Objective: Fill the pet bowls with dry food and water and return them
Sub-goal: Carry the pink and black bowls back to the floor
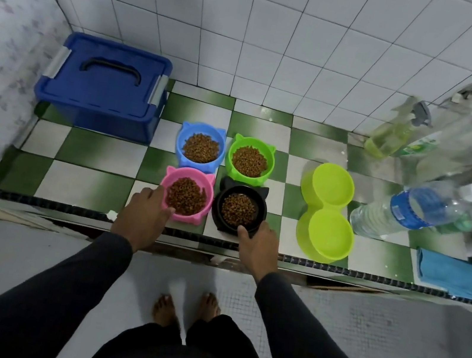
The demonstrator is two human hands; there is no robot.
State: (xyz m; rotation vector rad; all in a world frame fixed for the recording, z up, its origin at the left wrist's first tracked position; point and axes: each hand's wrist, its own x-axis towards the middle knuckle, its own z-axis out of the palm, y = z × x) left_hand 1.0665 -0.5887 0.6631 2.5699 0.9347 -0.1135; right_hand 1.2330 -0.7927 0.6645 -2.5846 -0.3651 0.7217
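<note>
Four cat-eared bowls on the counter held kibble. The left hand gripped the pink bowl; the right hand gripped the black bowl. The double bowl appeared dry. Judged: carrying back comes next, level to avoid spills.

Dim, cool indoor light with soft shadows on the white tiled wall. Wide-angle bending curves the edges; the clear plastic bottles at the right smear with blur.
</note>
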